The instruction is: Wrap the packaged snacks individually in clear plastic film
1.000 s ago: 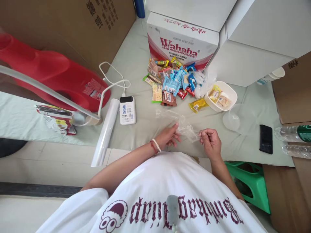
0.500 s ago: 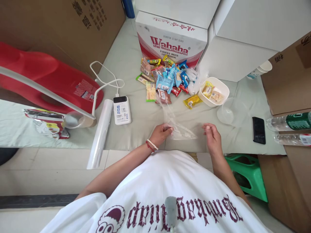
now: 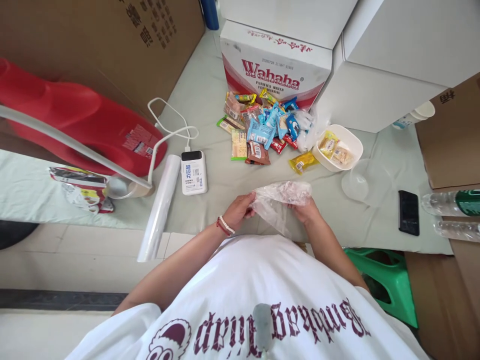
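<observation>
My left hand (image 3: pixel 240 210), with a bead bracelet on the wrist, pinches the left edge of a thin clear plastic bag (image 3: pixel 279 197). My right hand (image 3: pixel 305 210) is pushed inside the bag, so the film covers its fingers. The bag hangs just above the pale green cloth (image 3: pixel 210 100), close to my body. Beyond it lies a pile of wrapped snacks (image 3: pixel 262 125). A white bowl (image 3: pixel 354 145) with two snack packets stands to the right of the pile.
A roll of plastic bags (image 3: pixel 159 207), a white power bank (image 3: pixel 194 171) with its cable and a red container (image 3: pixel 82 125) lie to the left. A Wahaha box (image 3: pixel 275 67) stands behind the snacks. Right: clear lid (image 3: pixel 363 182), black phone (image 3: pixel 408 212), water bottles (image 3: pixel 450 202), green stool (image 3: pixel 390 280).
The bag was stretched flat between both hands, then the right hand let go. Now the right hand is inside the bag and the bag is lifted.
</observation>
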### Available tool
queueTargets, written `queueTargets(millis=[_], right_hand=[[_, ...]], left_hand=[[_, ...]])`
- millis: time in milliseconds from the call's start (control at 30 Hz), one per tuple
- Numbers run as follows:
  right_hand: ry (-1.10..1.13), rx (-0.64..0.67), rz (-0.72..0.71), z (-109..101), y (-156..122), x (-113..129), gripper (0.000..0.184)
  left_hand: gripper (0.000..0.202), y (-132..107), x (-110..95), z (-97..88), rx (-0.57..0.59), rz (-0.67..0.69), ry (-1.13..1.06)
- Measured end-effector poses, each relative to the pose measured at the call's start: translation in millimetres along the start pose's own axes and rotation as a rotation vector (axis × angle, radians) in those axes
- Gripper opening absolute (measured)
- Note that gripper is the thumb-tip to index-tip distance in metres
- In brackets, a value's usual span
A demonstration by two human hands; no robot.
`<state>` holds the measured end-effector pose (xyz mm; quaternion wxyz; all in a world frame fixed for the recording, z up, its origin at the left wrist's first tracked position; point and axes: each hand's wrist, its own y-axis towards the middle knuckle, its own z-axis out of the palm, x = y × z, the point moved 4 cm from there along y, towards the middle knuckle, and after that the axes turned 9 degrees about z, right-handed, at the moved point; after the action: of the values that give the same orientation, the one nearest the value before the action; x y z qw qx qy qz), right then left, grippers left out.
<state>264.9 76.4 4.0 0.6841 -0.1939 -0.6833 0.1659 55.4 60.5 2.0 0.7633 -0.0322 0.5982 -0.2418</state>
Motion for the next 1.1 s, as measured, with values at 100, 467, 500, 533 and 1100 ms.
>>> queueTargets(millis=[100, 467, 500, 533, 1100], right_hand=[[0.122, 0.001, 0.109, -10, -5, -1, 0.050], [0.033, 0.057, 0.108, 2, -27, 20, 0.031], [0.020, 0.059, 0.119, 2, -28, 21, 0.030], [0.011, 0.056, 0.136, 1, -29, 22, 0.031], [0.151, 0.186, 0.024, 8, -42, 21, 0.040]], left_hand=[[0.061, 3, -6, -16.2, 0.048, -0.051, 0.197], [0.059, -1, -58, 46.5, 0.128, 0.756, 0.793], [0.051, 9, -52, 48.0, 0.133, 0.688, 0.703], [0.046, 20, -46, 46.0, 0.114, 0.600, 0.586], [0.045, 14, -37, 29.8, -0.145, 0.176, 0.181]])
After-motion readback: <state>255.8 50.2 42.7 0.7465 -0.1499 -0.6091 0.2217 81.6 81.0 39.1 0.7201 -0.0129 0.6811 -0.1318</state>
